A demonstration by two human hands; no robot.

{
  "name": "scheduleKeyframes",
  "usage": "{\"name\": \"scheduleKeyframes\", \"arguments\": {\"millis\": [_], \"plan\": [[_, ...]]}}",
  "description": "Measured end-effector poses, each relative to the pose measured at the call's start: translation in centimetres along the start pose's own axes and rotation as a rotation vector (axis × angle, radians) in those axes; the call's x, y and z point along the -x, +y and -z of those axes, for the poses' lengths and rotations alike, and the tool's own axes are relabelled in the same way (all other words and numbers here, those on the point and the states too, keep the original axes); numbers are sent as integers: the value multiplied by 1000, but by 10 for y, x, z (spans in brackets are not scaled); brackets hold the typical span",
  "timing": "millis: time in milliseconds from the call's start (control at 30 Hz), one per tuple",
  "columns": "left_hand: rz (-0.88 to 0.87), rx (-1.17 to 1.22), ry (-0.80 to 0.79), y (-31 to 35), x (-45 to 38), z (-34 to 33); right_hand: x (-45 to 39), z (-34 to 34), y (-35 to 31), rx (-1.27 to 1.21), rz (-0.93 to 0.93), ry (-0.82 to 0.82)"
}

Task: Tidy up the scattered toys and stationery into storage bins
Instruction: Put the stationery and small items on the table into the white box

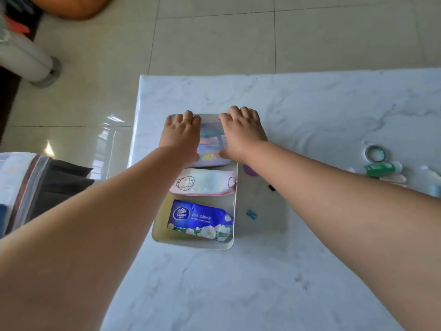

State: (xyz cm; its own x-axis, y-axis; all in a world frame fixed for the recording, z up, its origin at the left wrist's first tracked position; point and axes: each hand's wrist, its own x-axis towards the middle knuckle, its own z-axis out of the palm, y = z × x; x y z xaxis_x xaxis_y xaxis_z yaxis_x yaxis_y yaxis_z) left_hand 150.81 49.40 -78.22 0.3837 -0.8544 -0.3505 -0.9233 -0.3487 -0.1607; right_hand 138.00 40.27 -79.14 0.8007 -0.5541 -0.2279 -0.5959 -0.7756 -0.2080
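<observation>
Reaching forward with both arms, I have my left hand and right hand lying palm-down on the pale purple zip pouch with a clear printed panel, which sits at the far end of the shallow white rectangular plastic bin. Both hands are spread flat, fingers extended over the pouch's far edge and the bin's rim; I cannot tell whether the fingertips curl around anything, since the backs of the hands hide them. Just behind that pouch, toward me, lies a pink fabric pencil case with a rabbit print, and nearest me in the same bin a blue-and-white soft tissue pack. The bin stands on the white marble-patterned tabletop, close to its left edge. Well apart to the right rest a ring of tape and a green-labelled tube, beside blurred pale items.
</observation>
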Motion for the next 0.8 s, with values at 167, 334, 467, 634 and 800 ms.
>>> {"name": "scheduleKeyframes", "arguments": {"millis": [167, 334, 467, 634, 800], "plan": [[29, -5, -50, -25, 3, -37, -13, -30, -33, 18, -12, -45], [0, 5, -50, -22, 0, -62, -15, -52, -35, 16, -64, -149], [59, 3, -105, -14, -4, -60, -17, -56, -32, -20, -42, -149], [119, 9, -213, 12, -15, -29, -6, -50, -20, -108, -24, 63], [98, 99, -32, 68, -26, 4, 22, -38, 30, -150, -168, 212]]}}
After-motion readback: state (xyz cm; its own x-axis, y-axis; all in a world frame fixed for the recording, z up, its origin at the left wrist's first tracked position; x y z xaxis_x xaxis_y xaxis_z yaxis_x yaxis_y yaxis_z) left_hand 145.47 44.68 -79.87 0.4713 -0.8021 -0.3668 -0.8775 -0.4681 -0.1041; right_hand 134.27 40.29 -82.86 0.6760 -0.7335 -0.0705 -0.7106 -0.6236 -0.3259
